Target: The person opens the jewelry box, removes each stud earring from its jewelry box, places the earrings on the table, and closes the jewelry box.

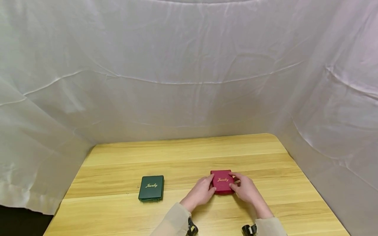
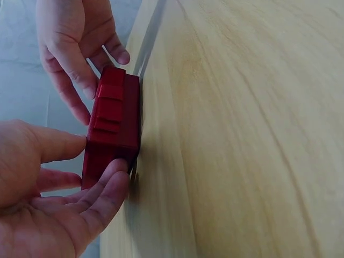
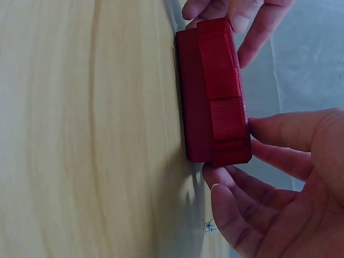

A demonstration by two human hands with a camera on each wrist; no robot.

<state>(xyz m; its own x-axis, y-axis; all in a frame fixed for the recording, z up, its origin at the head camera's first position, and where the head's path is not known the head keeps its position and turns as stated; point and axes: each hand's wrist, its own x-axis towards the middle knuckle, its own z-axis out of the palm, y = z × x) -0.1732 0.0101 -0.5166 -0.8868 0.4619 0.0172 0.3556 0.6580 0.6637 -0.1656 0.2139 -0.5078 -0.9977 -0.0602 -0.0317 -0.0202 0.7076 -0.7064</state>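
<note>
A red jewelry box (image 1: pixel 222 186), its lid closed and lettered "Jewelry" in gold, sits on the table between both hands. On its left side my left hand (image 1: pixel 201 191) grips it, thumb at the near corner of the lid and fingers along the side. Holding the opposite side is my right hand (image 1: pixel 246 189), with thumb and fingertips at the right edge. A flat red ribbon bow (image 3: pixel 223 102) runs across the box's near face in the right wrist view. Close under the right fingers, a small shiny star-shaped piece (image 3: pixel 208 227) shows against the wood.
To the left, a closed green jewelry box (image 1: pixel 151 189) with the same gold lettering lies on the wooden table (image 1: pixel 118 167). Pale grey cloth (image 1: pixel 189 98) hangs behind the table and along its left and right sides.
</note>
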